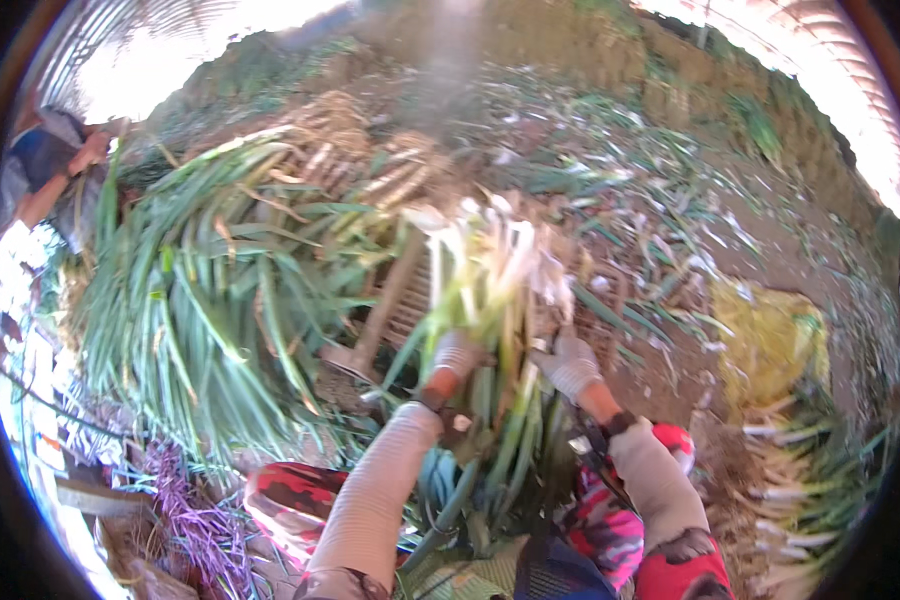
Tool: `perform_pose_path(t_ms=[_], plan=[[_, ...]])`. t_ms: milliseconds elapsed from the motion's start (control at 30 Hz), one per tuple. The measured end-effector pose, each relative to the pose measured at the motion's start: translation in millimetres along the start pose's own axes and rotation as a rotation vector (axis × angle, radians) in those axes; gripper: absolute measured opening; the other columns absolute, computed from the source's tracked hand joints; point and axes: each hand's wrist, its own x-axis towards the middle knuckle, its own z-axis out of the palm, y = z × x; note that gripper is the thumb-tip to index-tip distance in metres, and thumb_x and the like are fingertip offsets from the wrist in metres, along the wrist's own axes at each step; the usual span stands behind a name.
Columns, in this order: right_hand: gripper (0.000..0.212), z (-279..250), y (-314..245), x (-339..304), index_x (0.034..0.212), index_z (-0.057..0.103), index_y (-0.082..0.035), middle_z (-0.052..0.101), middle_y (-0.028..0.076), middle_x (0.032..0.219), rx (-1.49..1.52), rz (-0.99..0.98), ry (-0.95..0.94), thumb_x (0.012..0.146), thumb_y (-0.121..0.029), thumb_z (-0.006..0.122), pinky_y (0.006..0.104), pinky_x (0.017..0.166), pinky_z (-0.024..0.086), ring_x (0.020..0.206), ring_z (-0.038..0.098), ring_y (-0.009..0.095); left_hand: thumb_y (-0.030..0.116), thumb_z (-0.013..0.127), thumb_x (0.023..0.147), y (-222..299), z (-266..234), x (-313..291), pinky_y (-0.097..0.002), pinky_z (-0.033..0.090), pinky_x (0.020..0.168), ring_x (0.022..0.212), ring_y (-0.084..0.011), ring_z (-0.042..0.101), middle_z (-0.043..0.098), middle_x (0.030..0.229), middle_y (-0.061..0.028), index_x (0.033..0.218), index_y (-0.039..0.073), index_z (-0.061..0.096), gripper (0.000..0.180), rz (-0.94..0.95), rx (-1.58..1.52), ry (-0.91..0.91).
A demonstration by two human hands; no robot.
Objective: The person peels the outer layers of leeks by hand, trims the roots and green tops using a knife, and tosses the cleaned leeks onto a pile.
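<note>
Both gloved hands, left hand (457, 352) & right hand (570, 362), clenched on scallion bundle (490, 300) (blurry, prob. mid-trim); next needs roots evened.

Daylight blows out upper corners through the greenhouse roof (810, 50); hazy flare at top centre; motion blur on scallion bunch (490, 270); fisheye rim black.
</note>
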Motion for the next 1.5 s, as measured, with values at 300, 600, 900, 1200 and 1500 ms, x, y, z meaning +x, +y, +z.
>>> perform_pose_path(t_ms=[300,600,900,1200,1500], plan=[[0.061,12.6,-10.4,3.6,0.111,0.045,0.007,0.057,0.019,0.078,0.014,-0.302,-0.142,0.070,-0.030,0.072,0.0336,0.061,0.048,0.067,0.058,0.030,0.034,0.075,0.060,-30.7,-223.8,-18.3,-0.0418,0.045,0.085,0.105,-0.0332,0.052,0.054,0.113,-0.0171,0.115,0.010,0.053,0.064,0.029,0.714,0.871],[0.077,44.5,13.2,-25.6,0.116,0.033,0.007,0.058,0.025,0.087,0.017,-0.282,-0.350,0.069,-0.041,0.071,0.0398,0.072,0.049,0.083,0.060,0.039,0.042,0.081,0.054,-70.4,-353.8,-41.3,-0.0413,0.039,0.098,0.125,-0.0363,0.035,0.028,0.140,-0.0179,0.140,0.007,0.012,0.116,-0.880,0.580,0.708],[0.082,43.3,2.1,-28.1,0.124,0.023,0.005,0.061,0.026,0.084,-0.138,-0.358,-0.344,0.071,-0.039,0.069,0.0418,0.071,0.049,0.080,0.060,0.041,0.022,0.057,0.077,-85.8,-313.2,-79.5,-0.0386,0.050,0.070,0.078,-0.0317,0.062,0.064,0.083,-0.0146,0.091,0.015,0.068,0.020,-0.207,0.559,0.767],[0.073,35.2,-1.6,-33.4,0.113,0.040,0.009,0.059,0.027,0.091,-0.183,-0.348,-0.294,0.068,-0.040,0.072,0.0386,0.077,0.048,0.089,0.059,0.038,0.021,0.062,0.066,-119.2,-253.3,-247.6,-0.0320,0.050,0.079,0.079,-0.0280,0.063,0.066,0.084,-0.0121,0.087,0.016,0.070,0.022,-0.115,0.533,0.214],[0.084,55.9,10.5,-34.5,0.117,0.034,0.008,0.059,0.027,0.094,-0.057,-0.413,-0.305,0.065,-0.044,0.073,0.0395,0.075,0.048,0.089,0.059,0.038,0.054,0.075,0.057,-37.9,-329.7,-108.6,-0.0509,0.032,0.098,0.127,-0.0379,0.028,0.027,0.139,-0.0227,0.142,0.015,0.011,0.113,-0.608,0.783,0.808]])
